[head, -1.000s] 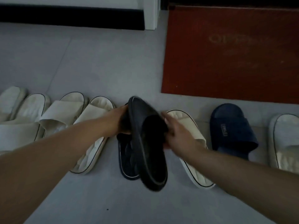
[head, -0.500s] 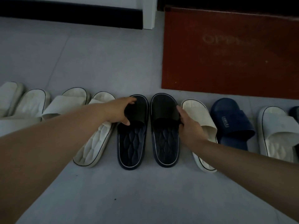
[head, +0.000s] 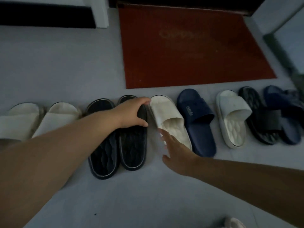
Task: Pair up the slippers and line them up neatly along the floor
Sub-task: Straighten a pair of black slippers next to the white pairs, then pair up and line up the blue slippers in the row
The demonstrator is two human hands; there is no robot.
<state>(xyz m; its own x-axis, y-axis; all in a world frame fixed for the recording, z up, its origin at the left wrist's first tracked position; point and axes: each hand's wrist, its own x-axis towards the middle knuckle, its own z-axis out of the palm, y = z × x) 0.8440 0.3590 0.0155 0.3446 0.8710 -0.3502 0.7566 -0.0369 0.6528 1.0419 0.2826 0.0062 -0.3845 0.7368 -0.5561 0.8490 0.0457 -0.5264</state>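
A row of slippers runs across the grey floor. Two black slippers (head: pixel 105 145) (head: pixel 133 145) lie side by side in the middle. My left hand (head: pixel 131 113) rests over the strap of the right black one, fingers curled on it. Right of them lie a white slipper (head: pixel 169 119), a navy slipper (head: pixel 197 122), another white slipper (head: pixel 233 117), a black slipper (head: pixel 261 116) and a navy one (head: pixel 283 112) at the far right. My right hand (head: pixel 174 145) hovers open, blurred, by the heel of the nearer white slipper. Two white slippers (head: pixel 18 122) (head: pixel 56 119) lie at the left.
A red doormat (head: pixel 194 46) lies just beyond the row. A white post (head: pixel 100 12) and dark baseboard stand at the back left, a wall corner (head: pixel 279 17) at the back right. A pale object (head: pixel 235 223) shows at the bottom edge.
The lifted black slipper was set down beside its mate. My left hand moved onto the right black slipper, and my right hand let go and opened toward the white slipper. The view panned right.
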